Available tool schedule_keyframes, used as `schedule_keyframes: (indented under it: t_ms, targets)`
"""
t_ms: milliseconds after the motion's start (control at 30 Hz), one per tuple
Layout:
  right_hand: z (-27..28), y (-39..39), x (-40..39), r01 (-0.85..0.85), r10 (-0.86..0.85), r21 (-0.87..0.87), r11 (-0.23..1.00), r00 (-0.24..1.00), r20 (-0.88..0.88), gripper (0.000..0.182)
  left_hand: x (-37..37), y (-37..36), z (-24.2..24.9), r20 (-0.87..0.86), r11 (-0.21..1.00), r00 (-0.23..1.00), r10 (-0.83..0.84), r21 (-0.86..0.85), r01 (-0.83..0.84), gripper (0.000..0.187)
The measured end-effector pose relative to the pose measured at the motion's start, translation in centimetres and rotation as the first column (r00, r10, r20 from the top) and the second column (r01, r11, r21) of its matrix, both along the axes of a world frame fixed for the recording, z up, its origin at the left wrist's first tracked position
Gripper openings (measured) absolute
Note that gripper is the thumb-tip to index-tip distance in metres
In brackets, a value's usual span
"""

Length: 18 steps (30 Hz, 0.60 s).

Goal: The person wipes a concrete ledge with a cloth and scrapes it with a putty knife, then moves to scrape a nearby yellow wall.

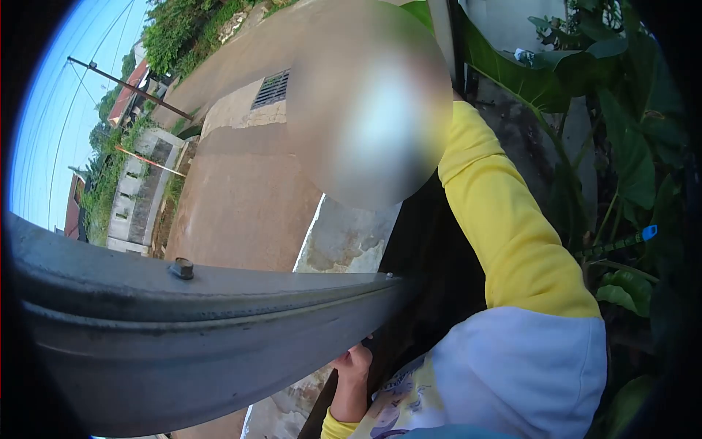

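My left hand (355, 358) is low in the view, just under the lower edge of a grey metal beam (219, 293). Its fingers look curled, and a small dark part shows at their tips. The beam hides some of the hand, so what it grips cannot be made out. A yellow sleeve (504, 212) covers my right arm, which stretches up towards an upright metal post (446, 44). Only a sliver of skin shows past that cuff; the post and a large blurred patch hide my right hand and its fingers.
Large-leaved plants (629, 154) crowd the right side, with a blue-tipped object (648, 233) among them. A bolt (181, 268) sticks up from the beam. Beyond lie a pale concrete strip (344, 241), a brown paved road (241, 190), a drain grate (271, 89) and a block wall (139, 190).
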State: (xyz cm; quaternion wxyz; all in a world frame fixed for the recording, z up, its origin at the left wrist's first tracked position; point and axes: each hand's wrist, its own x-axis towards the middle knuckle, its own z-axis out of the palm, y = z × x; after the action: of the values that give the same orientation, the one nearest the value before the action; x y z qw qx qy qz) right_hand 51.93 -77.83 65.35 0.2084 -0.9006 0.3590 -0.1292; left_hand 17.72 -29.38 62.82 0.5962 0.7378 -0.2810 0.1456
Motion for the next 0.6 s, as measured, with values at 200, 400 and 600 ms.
schedule_keyframes:
  t_ms: [200,400,600]
  targets:
    - [-2.0,15.2,-10.1,-0.61,0.644,-0.268,0.746,0.763,0.057,0.028,0.4,-0.4,0.2,-0.013,0.995,0.999,-0.038,-0.093,0.037,0.041]
    - [-1.1,26.5,-24.7,-0.978,0.95,-0.161,0.136,0.082,0.301,0.019,0.1,-0.6,0.3,-0.011,0.995,1.0,0.02,-0.096,-0.021,0.045]
    - [-1.9,13.2,-15.2,-0.616,0.741,-0.429,0.661,0.627,0.242,0.019,0.3,-0.4,-0.3,-0.032,0.99,0.999,0.012,-0.14,-0.016,0.045]
